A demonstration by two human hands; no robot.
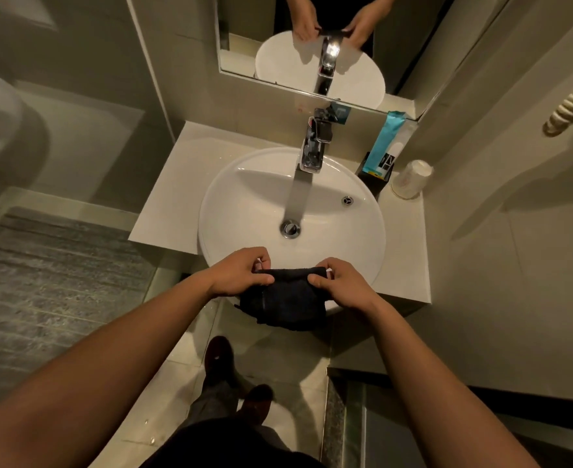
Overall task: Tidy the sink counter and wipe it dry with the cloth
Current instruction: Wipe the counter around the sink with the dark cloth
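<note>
A dark cloth (285, 300) hangs over the front rim of the round white basin (244, 204). My left hand (241, 271) pinches its upper left corner, and my right hand (341, 282) pinches the upper right corner, so the cloth is stretched between them. The pale counter (173, 190) surrounds the basin. A chrome tap (312, 153) reaches out over the bowl toward the drain (290, 229).
On the counter's back right stand a teal packet (384, 143) in a black holder (374, 182) and an upturned paper cup (411, 179). A mirror (396, 45) rises behind the tap. Walls close in on both sides. My shoes (234, 376) are on the tiled floor below.
</note>
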